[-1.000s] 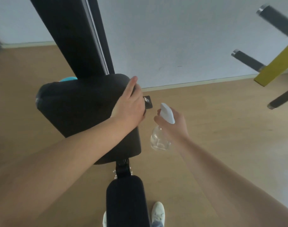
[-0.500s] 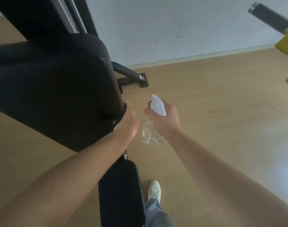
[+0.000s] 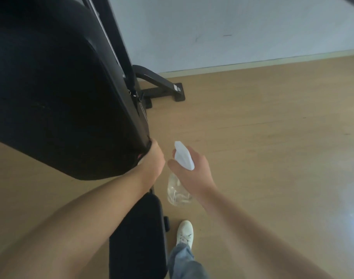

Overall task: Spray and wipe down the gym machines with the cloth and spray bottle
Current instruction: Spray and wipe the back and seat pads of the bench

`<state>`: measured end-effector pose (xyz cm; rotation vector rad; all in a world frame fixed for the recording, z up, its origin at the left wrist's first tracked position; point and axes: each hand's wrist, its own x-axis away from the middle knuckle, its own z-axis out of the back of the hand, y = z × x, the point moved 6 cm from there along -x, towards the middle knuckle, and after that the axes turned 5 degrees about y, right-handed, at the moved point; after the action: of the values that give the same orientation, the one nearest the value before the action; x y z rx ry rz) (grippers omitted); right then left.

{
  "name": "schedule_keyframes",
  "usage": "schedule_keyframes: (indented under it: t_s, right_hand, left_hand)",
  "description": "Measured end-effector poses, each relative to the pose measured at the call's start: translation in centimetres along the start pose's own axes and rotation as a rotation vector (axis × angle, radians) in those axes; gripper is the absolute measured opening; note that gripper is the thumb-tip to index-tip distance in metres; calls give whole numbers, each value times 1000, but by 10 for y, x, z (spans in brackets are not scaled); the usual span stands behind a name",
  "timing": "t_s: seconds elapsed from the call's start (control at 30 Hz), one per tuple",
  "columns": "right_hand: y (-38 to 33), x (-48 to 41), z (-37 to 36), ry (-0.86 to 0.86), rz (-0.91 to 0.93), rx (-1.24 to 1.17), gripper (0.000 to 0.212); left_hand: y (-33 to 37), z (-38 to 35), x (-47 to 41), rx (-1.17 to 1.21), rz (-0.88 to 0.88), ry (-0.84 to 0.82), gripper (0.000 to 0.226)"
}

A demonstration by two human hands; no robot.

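Two hands are working almost side by side: the left hand (image 3: 154, 158) is gripping the lower corner of the back pad (image 3: 61, 97), with a pink scrap, perhaps the cloth (image 3: 139, 157), peeking out. The right hand (image 3: 194, 174) is clutching the spray bottle (image 3: 178, 193) just right of it, nozzle end up.

1. The left hand (image 3: 153, 160) is against the lower corner of the black back pad (image 3: 57, 93), its fingers hidden behind the edge.
2. The right hand (image 3: 194, 174) grips a clear spray bottle (image 3: 178, 195) just beside it.
3. Below are the seat pad (image 3: 139, 234) and a white shoe (image 3: 184, 231) on the wooden floor (image 3: 262, 148).
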<state>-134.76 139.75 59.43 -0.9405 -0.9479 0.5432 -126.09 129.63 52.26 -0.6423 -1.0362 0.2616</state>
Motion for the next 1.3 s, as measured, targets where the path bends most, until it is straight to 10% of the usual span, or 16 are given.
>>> schedule_keyframes:
  t_s: [0.23, 0.77, 1.03, 1.3]
  right_hand:
    - [-11, -5, 25, 88, 12, -25, 14]
    - [24, -4, -9, 87, -110, -23, 16]
    - [-28, 20, -15, 134, -22, -88, 8]
    - [-86, 62, -29, 160, -30, -184, 8]
  left_hand:
    - [-48, 23, 56, -111, 205, 191, 26]
    - [16, 9, 17, -38, 3, 360, 26]
    - [-41, -4, 138, 710, -19, 1199, 44]
    - [-94, -67, 213, 1874, 585, 939, 31]
